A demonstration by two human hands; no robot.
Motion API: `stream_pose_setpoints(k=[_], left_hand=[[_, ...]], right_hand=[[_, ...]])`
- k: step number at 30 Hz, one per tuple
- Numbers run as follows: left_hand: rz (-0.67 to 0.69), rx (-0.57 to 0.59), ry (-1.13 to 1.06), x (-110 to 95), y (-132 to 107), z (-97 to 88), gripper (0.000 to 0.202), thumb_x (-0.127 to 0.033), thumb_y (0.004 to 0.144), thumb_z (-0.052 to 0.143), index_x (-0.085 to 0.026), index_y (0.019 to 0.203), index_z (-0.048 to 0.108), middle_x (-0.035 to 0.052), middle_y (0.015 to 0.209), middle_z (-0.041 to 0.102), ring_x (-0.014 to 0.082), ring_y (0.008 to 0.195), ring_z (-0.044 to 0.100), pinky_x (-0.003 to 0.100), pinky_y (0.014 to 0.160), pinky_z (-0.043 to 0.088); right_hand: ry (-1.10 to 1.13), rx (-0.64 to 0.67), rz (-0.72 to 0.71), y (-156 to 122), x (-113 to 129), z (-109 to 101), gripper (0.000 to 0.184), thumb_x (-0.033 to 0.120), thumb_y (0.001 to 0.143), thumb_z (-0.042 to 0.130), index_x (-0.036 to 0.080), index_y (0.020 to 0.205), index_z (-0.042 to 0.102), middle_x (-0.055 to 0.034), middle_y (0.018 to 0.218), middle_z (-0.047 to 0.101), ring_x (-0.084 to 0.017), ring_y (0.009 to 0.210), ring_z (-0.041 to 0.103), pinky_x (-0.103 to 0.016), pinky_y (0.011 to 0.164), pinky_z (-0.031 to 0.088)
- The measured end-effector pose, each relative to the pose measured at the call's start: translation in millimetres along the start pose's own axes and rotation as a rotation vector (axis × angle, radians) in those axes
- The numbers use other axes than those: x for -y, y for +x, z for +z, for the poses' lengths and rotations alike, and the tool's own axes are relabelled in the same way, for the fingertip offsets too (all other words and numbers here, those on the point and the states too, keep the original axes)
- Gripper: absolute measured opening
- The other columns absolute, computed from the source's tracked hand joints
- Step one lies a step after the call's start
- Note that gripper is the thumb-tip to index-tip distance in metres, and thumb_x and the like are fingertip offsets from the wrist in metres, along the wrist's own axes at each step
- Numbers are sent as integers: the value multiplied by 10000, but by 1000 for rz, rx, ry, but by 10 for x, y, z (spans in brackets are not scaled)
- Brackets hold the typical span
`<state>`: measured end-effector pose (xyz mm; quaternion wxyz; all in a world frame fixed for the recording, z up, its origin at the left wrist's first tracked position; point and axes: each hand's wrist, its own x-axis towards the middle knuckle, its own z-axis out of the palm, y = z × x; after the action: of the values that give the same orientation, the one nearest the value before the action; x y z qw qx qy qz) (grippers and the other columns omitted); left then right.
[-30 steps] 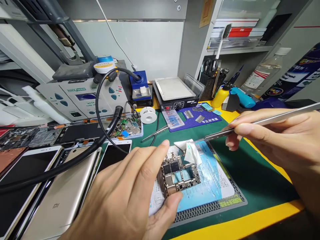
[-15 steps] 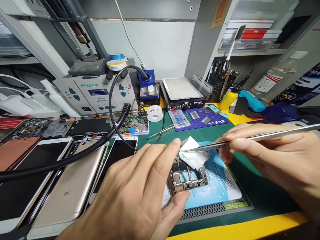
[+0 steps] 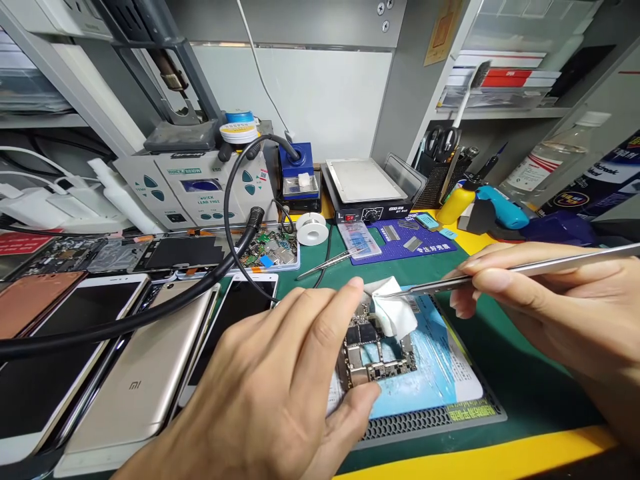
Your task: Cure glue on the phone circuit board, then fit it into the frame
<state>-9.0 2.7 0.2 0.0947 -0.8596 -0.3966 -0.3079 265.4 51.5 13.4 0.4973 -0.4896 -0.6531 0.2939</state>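
My left hand [image 3: 280, 373] steadies a phone circuit board [image 3: 385, 365] between forefinger and thumb along its left edge. That board lies on a blue and white sheet [image 3: 435, 360] over a grey mat [image 3: 425, 427]. My right hand [image 3: 545, 300] is closed round metal tweezers [image 3: 450, 283]. Their tips pinch a folded white wipe [image 3: 396, 310], which covers the upper right part of the board. My left fingertip is close to the wipe's left side. Part of the board is hidden under the wipe and behind my left fingers.
Several phones [image 3: 125, 373] lie at left under a thick black hose [image 3: 165, 313]. A hot air station [image 3: 200, 187], solder spool [image 3: 312, 230], second tweezers [image 3: 330, 263] and hot plate [image 3: 367, 183] stand behind. A clear bottle [image 3: 550, 157] is at back right.
The tweezers and wipe have shifted right across the board, uncovering more of its upper left part. My left hand keeps its place on the board.
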Motion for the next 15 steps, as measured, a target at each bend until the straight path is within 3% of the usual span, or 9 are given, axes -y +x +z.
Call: stream_pose_setpoints(k=[6,15], left_hand=[[-5,-9,17,-5,2,-1,635,-273,852,684,-56,1409,468,111,1233,673,213,1044,650,365,822,535],[20,-16,35,17,-9,7,633,-305,856,681,-37,1395,487,117,1210,683,216,1015,657,366,759,540]], right_hand=[[-5,61,-55,-3,-20,-32,55,259,808,781,298,840,802,-16,714,726,-194,627,690,-274,539,537],[-71,66,-57,16,-12,-88,72,325,802,785,257,779,794,-27,672,724,-208,609,696,-286,550,570]])
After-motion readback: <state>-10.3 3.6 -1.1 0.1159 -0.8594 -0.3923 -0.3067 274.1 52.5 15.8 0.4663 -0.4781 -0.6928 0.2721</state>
